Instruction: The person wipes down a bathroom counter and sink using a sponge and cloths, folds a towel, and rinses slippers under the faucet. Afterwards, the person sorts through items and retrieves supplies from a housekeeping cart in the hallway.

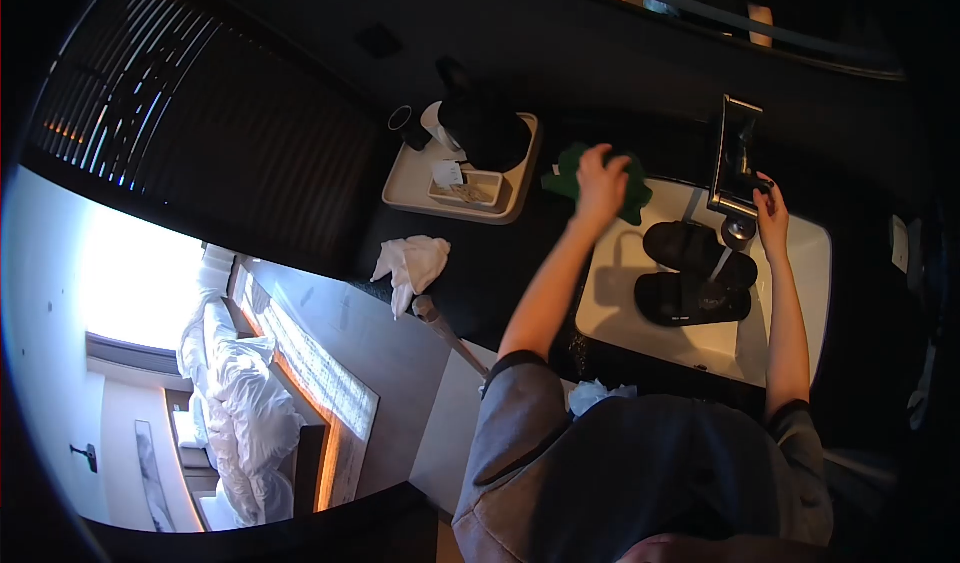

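Note:
My left hand (600,185) rests on a crumpled dark green cloth (636,201) at the sink's back left corner, its fingers curled into the fabric. At the metal faucet (733,153), my right hand (771,221) has its fingertips closed around the small dark handle on the side. Two black slide sandals lie in the white sink (806,303): the upper sandal (680,247) and, nearer me, the lower sandal (690,300). A pale streak under the spout, over the sandals, looks like running water.
Left on the dark counter stands a beige tray (400,195) with a black kettle (485,128) and a small box of packets (468,191). A white cloth (412,265) hangs over the counter edge. Crumpled white material (598,395) lies near my body. A bed (240,393) is farther left.

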The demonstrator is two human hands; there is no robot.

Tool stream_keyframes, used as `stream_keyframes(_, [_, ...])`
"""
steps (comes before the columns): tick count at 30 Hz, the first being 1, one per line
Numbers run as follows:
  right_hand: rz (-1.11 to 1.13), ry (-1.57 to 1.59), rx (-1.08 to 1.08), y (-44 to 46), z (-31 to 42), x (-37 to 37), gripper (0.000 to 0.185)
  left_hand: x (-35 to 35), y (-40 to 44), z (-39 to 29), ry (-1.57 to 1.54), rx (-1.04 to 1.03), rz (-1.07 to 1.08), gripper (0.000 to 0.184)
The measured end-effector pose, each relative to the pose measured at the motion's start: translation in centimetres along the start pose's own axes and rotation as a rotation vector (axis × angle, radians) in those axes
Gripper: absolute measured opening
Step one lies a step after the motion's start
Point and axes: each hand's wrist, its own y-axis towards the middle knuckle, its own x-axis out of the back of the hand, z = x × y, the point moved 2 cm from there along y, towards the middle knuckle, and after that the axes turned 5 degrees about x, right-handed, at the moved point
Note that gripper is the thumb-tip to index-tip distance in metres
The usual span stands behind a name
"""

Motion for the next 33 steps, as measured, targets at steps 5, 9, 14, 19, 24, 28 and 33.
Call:
stream_keyframes(5, [-0.272, 0.386, -0.613, -6.2, -10.0, -3.2, 0.023, -12.4, -8.7, -8.2, -1.585, 1.109, 0.200, 0.021])
stream_keyframes(9, [0.386, 1.508, -0.538, -9.5, -12.9, -6.7, 0.022, -16.9, -9.4, -10.8, -2.195, 1.192, 0.647, 0.018])
stream_keyframes(14, [-0.059, 1.528, -0.787, -7.9, -6.9, -10.1, 0.040, -19.2, -8.2, -10.8, -2.371, 1.376, 0.571, 0.014])
stream_keyframes(19, [-0.183, 1.424, -0.670, -6.6, -6.0, -11.6, 0.040, -20.1, -8.9, -10.0, -1.780, 0.971, 0.684, 0.028])
stream_keyframes(24, [-0.269, 1.317, -0.579, -9.4, -6.8, -8.2, 0.039, -14.0, -9.7, -18.1, -1.395, 1.115, 0.731, 0.038])
stream_keyframes(28, [-0.323, 1.368, -0.507, -6.1, -6.3, -13.3, 0.039, -19.2, -7.6, -10.9, -1.387, 1.072, 0.801, 0.045])
stream_keyframes(33, [-0.378, 1.280, -0.430, -8.0, -6.5, -10.7, 0.039, -15.9, -8.4, -14.3, -1.519, 1.020, 0.782, 0.036])
